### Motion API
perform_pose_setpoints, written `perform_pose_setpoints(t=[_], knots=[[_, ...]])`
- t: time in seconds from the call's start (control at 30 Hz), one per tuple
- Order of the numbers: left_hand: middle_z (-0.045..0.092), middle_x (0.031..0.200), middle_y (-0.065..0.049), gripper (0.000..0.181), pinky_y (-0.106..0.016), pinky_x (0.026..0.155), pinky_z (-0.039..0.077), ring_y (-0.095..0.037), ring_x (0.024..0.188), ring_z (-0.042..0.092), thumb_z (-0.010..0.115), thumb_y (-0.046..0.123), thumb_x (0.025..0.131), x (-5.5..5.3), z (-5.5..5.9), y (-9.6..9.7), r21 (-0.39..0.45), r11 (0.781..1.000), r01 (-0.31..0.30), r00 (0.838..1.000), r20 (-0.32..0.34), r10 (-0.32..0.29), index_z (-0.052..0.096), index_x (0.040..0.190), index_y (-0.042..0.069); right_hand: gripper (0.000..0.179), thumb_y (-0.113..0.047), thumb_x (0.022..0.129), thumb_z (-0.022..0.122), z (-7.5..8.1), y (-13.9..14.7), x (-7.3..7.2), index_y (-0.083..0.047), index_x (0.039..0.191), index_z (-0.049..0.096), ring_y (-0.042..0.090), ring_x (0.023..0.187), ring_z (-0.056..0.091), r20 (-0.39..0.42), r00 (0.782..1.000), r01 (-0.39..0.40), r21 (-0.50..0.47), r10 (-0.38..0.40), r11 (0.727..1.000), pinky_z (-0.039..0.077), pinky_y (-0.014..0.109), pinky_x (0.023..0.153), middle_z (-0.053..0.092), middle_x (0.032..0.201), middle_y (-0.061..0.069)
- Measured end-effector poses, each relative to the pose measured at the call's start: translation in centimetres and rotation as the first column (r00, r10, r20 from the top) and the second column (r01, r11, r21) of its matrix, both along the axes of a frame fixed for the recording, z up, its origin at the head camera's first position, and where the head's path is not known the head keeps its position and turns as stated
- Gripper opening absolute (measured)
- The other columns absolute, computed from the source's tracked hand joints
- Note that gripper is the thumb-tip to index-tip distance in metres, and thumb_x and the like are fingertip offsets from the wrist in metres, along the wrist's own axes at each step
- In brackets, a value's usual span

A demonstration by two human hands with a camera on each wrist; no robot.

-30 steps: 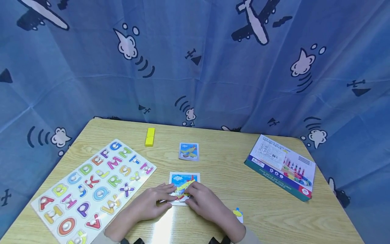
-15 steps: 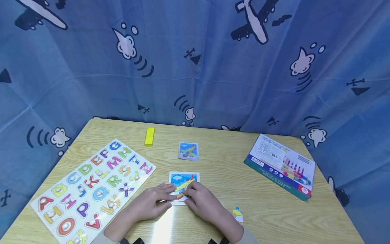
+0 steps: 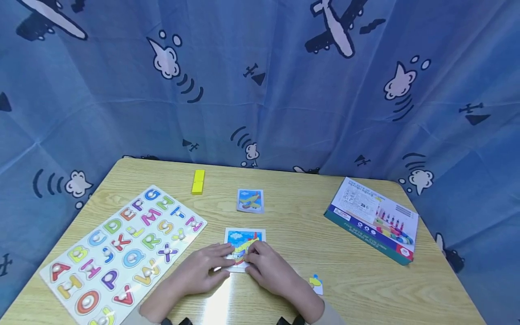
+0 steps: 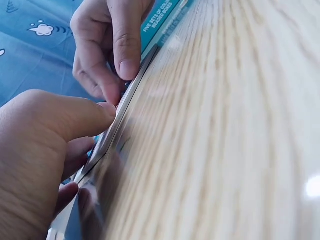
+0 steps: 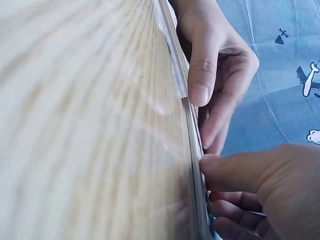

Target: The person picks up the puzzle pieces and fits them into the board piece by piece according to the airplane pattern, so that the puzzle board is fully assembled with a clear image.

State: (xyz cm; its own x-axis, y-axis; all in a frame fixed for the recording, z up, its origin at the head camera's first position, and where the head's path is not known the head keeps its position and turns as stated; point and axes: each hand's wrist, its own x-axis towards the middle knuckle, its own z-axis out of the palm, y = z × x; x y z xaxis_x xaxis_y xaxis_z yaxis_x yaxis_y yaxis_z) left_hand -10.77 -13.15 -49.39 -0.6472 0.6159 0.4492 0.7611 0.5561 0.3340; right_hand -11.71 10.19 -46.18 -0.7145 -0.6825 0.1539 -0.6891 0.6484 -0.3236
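In the head view, a small square jigsaw puzzle [image 3: 239,235] with a yellow airplane on blue sky lies flat on the table. My left hand [image 3: 203,267] rests on its left side, fingers extended and thumb by the near edge. With curled fingers, my right hand [image 3: 271,269] pinches a puzzle piece at the lower right of the picture; the fingers hide most of that piece. Both wrist views show the thumbs low at the puzzle's near edge. A loose puzzle piece [image 3: 316,285], yellow and blue on white, lies right of my right wrist.
Behind the puzzle lies a matching airplane picture card [image 3: 250,201]. A yellow block [image 3: 198,182] stands farther back. An alphabet peg board [image 3: 134,243] covers the left side of the table [image 3: 292,203], and a boxed bead set [image 3: 373,221] lies at the right.
The right hand's fingers shift very slightly over the puzzle. My left hand stays in place, and the whole head view drifts a little.
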Motion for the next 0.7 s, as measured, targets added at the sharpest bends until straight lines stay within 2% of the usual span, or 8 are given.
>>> perform_pose_setpoints(t=[0.13, 0.27, 0.4, 0.5, 0.7], knots=[[0.063, 0.127, -0.008, 0.03, -0.041, 0.098, 0.051, -0.023, 0.118, 0.059, 0.069, 0.025, 0.083, 0.0, -0.3, 0.6, 0.019, 0.999, 0.026, 0.999, -0.046, -0.025, 0.072, 0.111, 0.019, 0.019, -0.018, 0.089, 0.065, 0.0, 0.0, -0.1, -0.005, 0.102, 0.072, 0.011, 0.097, 0.054, 0.013, 1.0, -0.006, -0.016, 0.006, 1.0, 0.054, 0.024, 0.084, 0.057, 0.103, 0.0], [0.061, 0.129, -0.008, 0.031, -0.05, 0.103, 0.045, -0.025, 0.122, 0.056, 0.068, 0.026, 0.084, 0.0, -0.3, 1.2, 0.001, 0.999, 0.047, 0.998, -0.052, -0.047, 0.071, 0.113, 0.018, 0.016, -0.016, 0.089, 0.065, 0.1, 0.0, -0.1, -0.007, 0.1, 0.072, 0.011, 0.095, 0.054, 0.016, 1.0, -0.014, -0.036, 0.014, 0.999, 0.054, 0.024, 0.082, 0.057, 0.1, -0.001], [0.062, 0.128, -0.009, 0.03, -0.057, 0.103, 0.042, -0.025, 0.122, 0.057, 0.069, 0.027, 0.084, -0.1, -0.3, 1.4, -0.004, 0.998, 0.063, 0.995, -0.076, -0.063, 0.072, 0.112, 0.017, 0.015, -0.016, 0.09, 0.063, -0.1, 0.0, -0.3, -0.009, 0.1, 0.072, 0.009, 0.093, 0.053, 0.027, 1.0, -0.015, -0.039, 0.016, 0.999, 0.053, 0.022, 0.081, 0.056, 0.1, -0.003], [0.062, 0.128, -0.008, 0.031, -0.055, 0.103, 0.043, -0.024, 0.122, 0.057, 0.068, 0.026, 0.084, -0.1, -0.3, 1.5, -0.007, 0.998, 0.065, 0.996, -0.058, -0.065, 0.071, 0.113, 0.016, 0.016, -0.017, 0.091, 0.062, 0.0, 0.1, -0.4, -0.009, 0.101, 0.071, 0.008, 0.093, 0.052, 0.056, 0.998, -0.011, -0.047, 0.014, 0.999, 0.053, 0.022, 0.081, 0.055, 0.101, -0.003], [0.06, 0.132, -0.006, 0.033, -0.05, 0.105, 0.043, -0.022, 0.125, 0.054, 0.064, 0.03, 0.088, 0.0, -0.2, 1.5, -0.032, 0.998, 0.061, 0.998, -0.005, -0.061, 0.069, 0.118, 0.017, 0.026, -0.02, 0.09, 0.064, 0.7, 0.9, -0.2, -0.008, 0.113, 0.067, 0.008, 0.099, 0.056, 0.172, 0.985, 0.016, -0.056, -0.006, 0.998, 0.054, 0.027, 0.086, 0.058, 0.109, -0.002]])
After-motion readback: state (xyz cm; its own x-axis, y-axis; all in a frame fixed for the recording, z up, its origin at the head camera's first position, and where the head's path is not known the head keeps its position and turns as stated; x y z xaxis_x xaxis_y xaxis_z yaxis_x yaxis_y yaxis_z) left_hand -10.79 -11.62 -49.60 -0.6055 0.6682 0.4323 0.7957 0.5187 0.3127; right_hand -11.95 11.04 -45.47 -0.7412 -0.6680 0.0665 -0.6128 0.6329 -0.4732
